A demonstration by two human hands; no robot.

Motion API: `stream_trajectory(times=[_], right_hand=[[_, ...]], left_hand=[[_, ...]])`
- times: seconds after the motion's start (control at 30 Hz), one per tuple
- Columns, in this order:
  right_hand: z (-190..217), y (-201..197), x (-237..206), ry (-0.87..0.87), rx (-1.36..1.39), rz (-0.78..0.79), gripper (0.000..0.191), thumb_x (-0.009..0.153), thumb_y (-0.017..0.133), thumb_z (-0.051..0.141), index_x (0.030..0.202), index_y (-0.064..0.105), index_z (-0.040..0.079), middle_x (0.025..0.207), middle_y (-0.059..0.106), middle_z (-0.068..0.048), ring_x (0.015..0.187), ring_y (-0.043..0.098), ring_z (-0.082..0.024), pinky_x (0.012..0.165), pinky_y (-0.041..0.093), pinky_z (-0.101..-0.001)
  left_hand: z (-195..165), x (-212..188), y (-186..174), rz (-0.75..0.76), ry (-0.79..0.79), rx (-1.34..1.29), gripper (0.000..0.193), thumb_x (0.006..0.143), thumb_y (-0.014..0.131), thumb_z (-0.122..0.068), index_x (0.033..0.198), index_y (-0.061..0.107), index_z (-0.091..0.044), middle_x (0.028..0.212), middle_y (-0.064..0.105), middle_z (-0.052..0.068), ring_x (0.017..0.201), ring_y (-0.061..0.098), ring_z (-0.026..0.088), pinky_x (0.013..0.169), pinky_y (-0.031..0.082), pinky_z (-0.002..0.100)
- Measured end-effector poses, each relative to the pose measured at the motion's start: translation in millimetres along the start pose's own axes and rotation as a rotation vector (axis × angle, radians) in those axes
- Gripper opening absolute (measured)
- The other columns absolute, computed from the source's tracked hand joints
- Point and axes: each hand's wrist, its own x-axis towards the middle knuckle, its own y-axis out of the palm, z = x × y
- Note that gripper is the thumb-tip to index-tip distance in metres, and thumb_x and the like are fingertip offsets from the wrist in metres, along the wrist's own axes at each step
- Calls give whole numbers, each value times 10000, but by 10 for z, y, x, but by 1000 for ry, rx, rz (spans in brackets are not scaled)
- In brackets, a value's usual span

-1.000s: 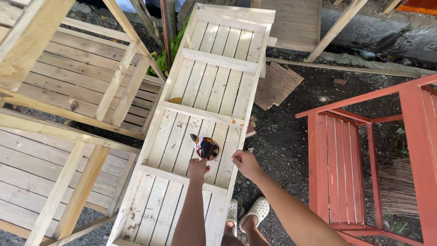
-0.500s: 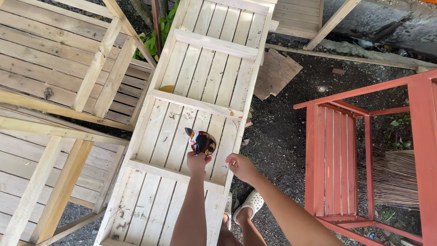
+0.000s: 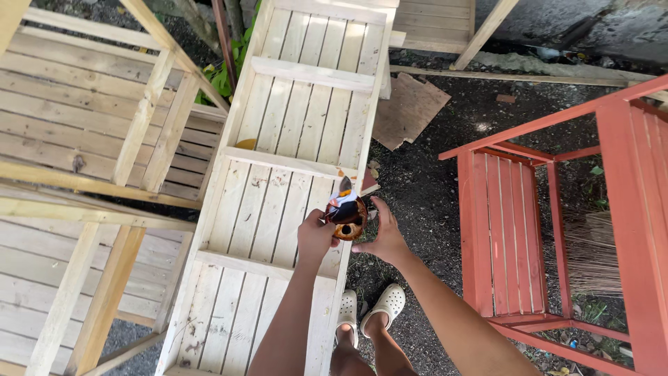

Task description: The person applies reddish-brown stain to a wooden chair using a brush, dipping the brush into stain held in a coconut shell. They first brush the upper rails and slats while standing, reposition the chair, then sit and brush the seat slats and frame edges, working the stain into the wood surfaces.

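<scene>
While the left hand point(image 3: 314, 235) grips a small brown paint pot point(image 3: 346, 214) with a brush in it, the right hand point(image 3: 384, 235) has shifted from the rail to cup the pot's side, fingers spread, above the unpainted slatted shelf point(image 3: 278, 174).

The small dark container point(image 3: 346, 214) is partly hidden by the left hand point(image 3: 314, 238); its contents perhaps brown.
</scene>
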Motion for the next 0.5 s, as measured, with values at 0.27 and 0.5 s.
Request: stream_trajectory(times=[0.27,0.5], right_hand=[[-450,-991,-331,-73,349,-250,1218,580,1007,154,1556,280,105,1473,512,-136,1393,541,-281,1165,480,-409],[-870,-2240,-748,-66,247,-443,1129,492,976,69,1459,396,114,1481,470,-116,1390,509,-297,1161,449,-424]], left_hand=[[-352,-321,1368,305,111,197,214,814,657,-21,1005,607,61,664,651,132,481,646,164,422,518,320],[-1016,-358,2652,521,612,603,945,614,968,-287,1414,493,-123,1236,566,133,1070,614,257,857,555,411]])
